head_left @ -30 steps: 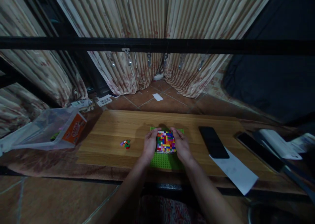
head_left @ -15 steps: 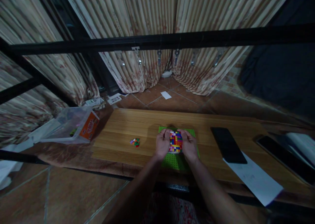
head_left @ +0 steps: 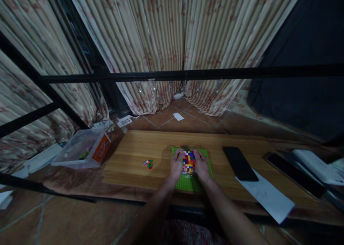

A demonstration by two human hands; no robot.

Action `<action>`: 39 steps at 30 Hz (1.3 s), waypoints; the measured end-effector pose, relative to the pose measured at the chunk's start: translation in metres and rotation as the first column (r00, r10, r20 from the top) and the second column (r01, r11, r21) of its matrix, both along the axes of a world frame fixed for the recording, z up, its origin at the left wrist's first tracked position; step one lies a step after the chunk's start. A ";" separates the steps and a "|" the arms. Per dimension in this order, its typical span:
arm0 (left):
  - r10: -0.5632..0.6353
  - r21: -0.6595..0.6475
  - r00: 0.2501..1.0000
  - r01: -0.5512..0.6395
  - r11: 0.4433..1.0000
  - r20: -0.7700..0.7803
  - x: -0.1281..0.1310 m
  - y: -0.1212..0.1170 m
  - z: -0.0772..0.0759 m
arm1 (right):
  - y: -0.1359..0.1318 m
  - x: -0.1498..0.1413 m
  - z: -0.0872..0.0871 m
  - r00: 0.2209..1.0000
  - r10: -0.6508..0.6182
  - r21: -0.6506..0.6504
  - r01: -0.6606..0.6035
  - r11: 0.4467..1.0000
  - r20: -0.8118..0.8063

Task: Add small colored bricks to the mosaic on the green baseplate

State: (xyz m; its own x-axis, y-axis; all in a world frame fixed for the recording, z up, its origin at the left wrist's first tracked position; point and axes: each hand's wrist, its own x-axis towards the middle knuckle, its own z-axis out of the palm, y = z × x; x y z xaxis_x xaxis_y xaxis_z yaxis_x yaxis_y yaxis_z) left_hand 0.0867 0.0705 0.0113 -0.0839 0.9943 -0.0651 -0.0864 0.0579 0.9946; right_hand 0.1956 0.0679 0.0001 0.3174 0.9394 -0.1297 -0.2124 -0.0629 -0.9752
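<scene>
Forearms (head_left: 221, 202) lead forward to the left hand (head_left: 176, 165) and right hand (head_left: 202, 165), which grip a multicoloured brick block (head_left: 189, 162) between them, one on each side. It is over a green baseplate (head_left: 188, 184) on the desk (head_left: 129, 148); loose bricks (head_left: 148, 164) lie apart, leftward. Curtains (head_left: 158, 33) hang beyond.

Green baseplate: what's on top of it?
A multicolored brick block, held between the left hand and right hand; whether it rests on the green baseplate or hovers is unclear. Bare studs show toward the wearer. The area under block and hands is covered.
</scene>
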 end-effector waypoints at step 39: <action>0.089 0.231 0.974 -0.039 0.972 -0.210 -0.055 -0.023 0.005 | -0.010 0.013 0.039 0.870 -0.050 0.126 -0.014 0.992 0.491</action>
State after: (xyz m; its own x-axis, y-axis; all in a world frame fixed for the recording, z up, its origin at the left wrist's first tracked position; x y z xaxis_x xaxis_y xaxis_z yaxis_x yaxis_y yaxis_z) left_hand 0.0317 0.0475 0.0166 -0.1356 0.9733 0.1850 0.1374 -0.1664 0.9764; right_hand 0.2087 0.0580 0.0393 0.3265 0.9311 0.1625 0.2974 0.0620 -0.9527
